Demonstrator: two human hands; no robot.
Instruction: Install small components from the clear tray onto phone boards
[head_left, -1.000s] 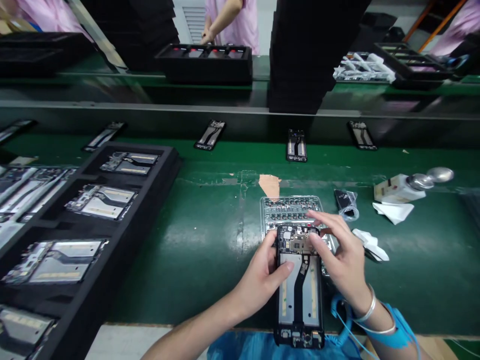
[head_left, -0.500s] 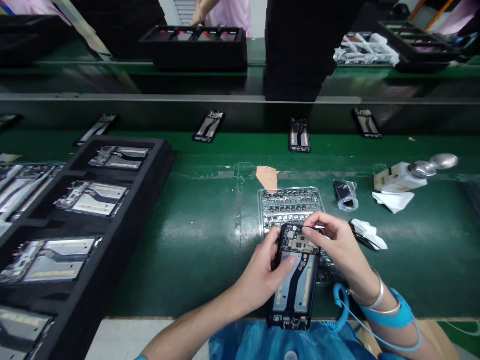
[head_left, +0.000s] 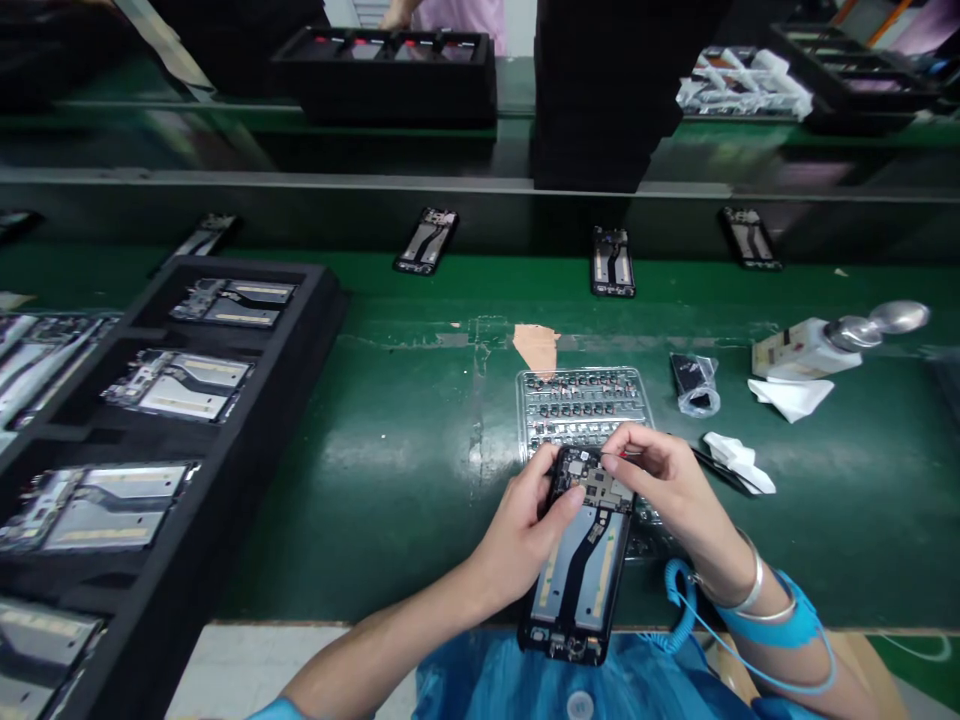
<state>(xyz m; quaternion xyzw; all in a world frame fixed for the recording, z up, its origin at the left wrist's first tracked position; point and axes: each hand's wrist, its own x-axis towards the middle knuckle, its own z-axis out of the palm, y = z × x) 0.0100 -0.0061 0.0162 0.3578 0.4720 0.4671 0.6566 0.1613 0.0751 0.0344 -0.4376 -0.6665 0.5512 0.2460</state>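
Observation:
An opened smartphone lies tilted in my left hand, its circuit board and the dark ribbon cable over the grey back facing up. The left fingers wrap round its left edge, and the thumb rests on the board. At the phone's top right corner my right hand pinches with thumb and forefinger. A thin dark bit and a speck of red show at those fingertips; what they hold is too small to name. Behind the phone is a clear plastic tray with rows of small parts, partly hidden by my hands.
At left stands a black foam tray of opened phones. Several more phones, one of them a phone beyond the tray, line the back. To the right are a white bottle, a plastic-wrapped black item and white tissue. A blue coiled cord hangs from my right wrist.
The phone's lower end has swung slightly left, and my left thumb has moved up onto the board. My right fingertips stay at the top corner. The whole view has shifted a little.

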